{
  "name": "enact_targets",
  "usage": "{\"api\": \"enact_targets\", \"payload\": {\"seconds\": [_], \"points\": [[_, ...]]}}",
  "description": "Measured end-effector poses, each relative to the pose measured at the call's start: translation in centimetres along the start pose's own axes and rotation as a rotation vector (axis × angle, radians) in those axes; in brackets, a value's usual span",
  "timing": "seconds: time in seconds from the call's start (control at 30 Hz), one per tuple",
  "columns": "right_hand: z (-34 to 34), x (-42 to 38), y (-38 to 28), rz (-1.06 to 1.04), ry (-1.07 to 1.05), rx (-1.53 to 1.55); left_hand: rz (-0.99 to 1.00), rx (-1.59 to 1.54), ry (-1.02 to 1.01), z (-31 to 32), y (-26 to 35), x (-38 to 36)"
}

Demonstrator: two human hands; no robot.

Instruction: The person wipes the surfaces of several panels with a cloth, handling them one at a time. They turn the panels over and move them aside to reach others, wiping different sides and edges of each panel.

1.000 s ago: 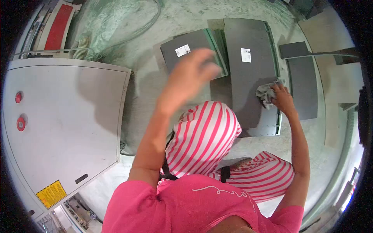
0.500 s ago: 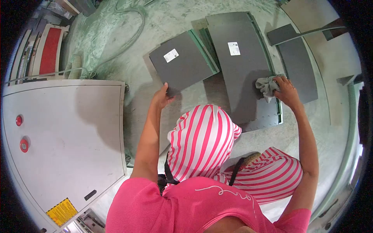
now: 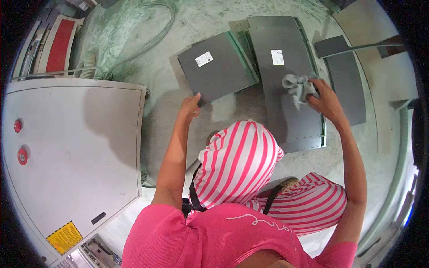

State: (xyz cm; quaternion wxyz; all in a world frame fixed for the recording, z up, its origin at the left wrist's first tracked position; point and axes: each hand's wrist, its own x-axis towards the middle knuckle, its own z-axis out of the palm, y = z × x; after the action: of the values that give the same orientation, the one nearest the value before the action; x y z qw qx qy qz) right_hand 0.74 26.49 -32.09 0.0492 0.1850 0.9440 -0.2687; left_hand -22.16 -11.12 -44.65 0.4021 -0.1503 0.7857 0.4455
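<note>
My left hand [image 3: 191, 106] is at the near left corner of a dark grey panel [image 3: 219, 73], thumb on its top edge and fingers curled by its side. This panel bears a white label [image 3: 204, 59] and lies at an angle on a stack with green edges. In my right hand [image 3: 325, 99] is a crumpled grey rag [image 3: 296, 87], held over a longer dark grey panel [image 3: 279, 114] close to its right edge. That long panel has its own white label [image 3: 277, 57] and a row of small marks along its near end.
A white cabinet [image 3: 73, 134] with red buttons stands on the left. Another dark panel [image 3: 346, 85] lies on the right under a thin bar [image 3: 357, 48]. A hose [image 3: 152, 44] runs across the floor behind. My knees in striped cloth [image 3: 241, 161] are close in front.
The rag in my right hand has moved left, from the long panel's right edge further onto its top. My left hand stays at the panel's corner, and the view has shifted slightly.
</note>
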Motion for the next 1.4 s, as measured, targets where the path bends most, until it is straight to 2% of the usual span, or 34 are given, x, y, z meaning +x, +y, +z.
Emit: {"api": "enact_targets", "payload": {"seconds": [0.1,0.17,0.2,0.27,0.33,0.4,0.43,0.5,0.53,0.6,0.63,0.7,0.8,0.9,1.0,1.1,1.23,1.4], "points": [[1.4,2.9,-4.9,-0.175,0.054,0.042,0.065,-0.055,0.028,0.5,-0.7,-0.6],[4.0,4.7,-7.4,-0.282,0.099,-0.029,0.241,0.000,0.187,1.0,-0.3,-1.8],[5.3,5.7,-8.5,-0.344,0.134,-0.073,0.236,-0.004,0.190,1.4,0.1,-2.1],[7.8,8.2,-10.7,-0.299,0.082,0.006,0.747,0.185,0.437,2.4,1.1,-2.9],[11.1,10.4,-11.7,-0.259,0.031,0.088,0.966,0.268,0.417,3.8,3.6,-4.5],[15.1,12.0,-11.9,-0.199,0.147,0.449,1.095,0.372,0.338,5.0,5.1,-4.1],[16.2,12.2,-11.9,-0.202,0.141,0.450,1.089,0.372,0.342,5.5,5.1,-3.0],[17.1,12.4,-11.0,-0.070,0.001,0.939,1.171,0.566,0.216,6.9,4.8,-0.7],[16.2,12.0,-11.0,-0.066,0.002,0.933,1.183,0.651,0.254,7.6,5.2,-0.4],[14.0,10.2,-10.4,-0.148,0.255,0.487,1.212,0.716,0.293,8.4,5.6,0.4],[13.5,9.9,-10.2,-0.141,0.255,0.483,1.241,0.789,0.338,8.6,6.0,0.8],[12.7,9.5,-9.6,-0.057,0.263,0.257,1.276,0.776,0.350,8.7,7.3,1.9],[13.4,9.4,-8.5,-0.157,0.370,0.128,1.295,0.760,0.432,7.1,9.8,5.1],[14.6,8.9,-7.6,-0.176,0.371,0.037,1.232,0.750,0.615,4.0,10.4,8.0],[14.9,8.3,-7.6,-0.185,0.366,-0.006,1.171,0.756,0.652,1.2,9.1,7.7],[15.2,8.1,-6.8,-0.187,0.401,-0.068,1.133,0.743,0.560,0.8,5.4,4.5],[15.2,7.8,-5.9,-0.167,0.443,-0.143,1.202,0.749,0.473,2.6,-0.5,-0.9],[15.5,7.4,-5.0,-0.109,0.463,-0.168,1.190,0.772,0.383,6.0,1.8,-1.2]]}}
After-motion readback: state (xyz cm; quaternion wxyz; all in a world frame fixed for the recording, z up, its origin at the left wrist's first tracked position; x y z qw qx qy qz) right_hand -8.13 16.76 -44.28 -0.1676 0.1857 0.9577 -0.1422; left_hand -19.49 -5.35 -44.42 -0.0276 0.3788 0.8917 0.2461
